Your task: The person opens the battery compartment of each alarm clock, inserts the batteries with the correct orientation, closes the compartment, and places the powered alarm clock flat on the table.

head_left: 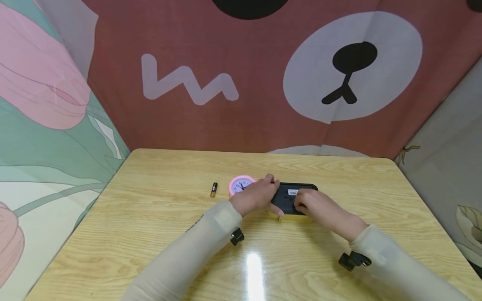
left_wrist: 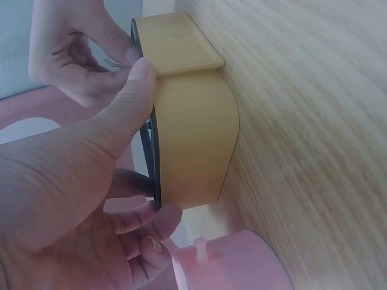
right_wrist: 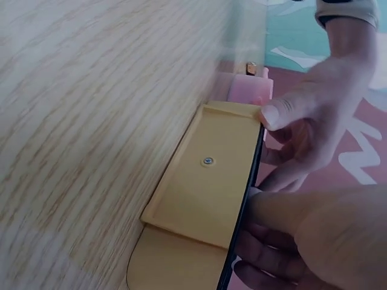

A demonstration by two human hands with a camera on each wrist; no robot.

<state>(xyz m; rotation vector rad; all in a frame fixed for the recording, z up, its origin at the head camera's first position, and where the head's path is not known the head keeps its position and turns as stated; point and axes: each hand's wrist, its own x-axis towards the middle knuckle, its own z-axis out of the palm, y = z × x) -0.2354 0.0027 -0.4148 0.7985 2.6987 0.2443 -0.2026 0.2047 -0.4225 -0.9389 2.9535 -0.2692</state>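
A yellow case with a black back panel (head_left: 281, 200), like a clock lying face down, sits on the table with a white label on its back. My left hand (head_left: 257, 195) steadies it at its left end, thumb on the near edge and fingers at the far edge. Over the panel, my right hand (head_left: 318, 207) has its fingers curled, thumb and fingertips at the surface; whether they pinch anything, I cannot tell. The yellow side (left_wrist: 190, 139) shows in the left wrist view, and a screw (right_wrist: 208, 161) sits in it in the right wrist view.
A round pink clock (head_left: 238, 184) lies face up just left of the case, partly hidden by my left hand. Further left is a black-and-copper battery (head_left: 214, 190). The wooden table (head_left: 158, 234) ends at a printed cloth backdrop (head_left: 256, 113).
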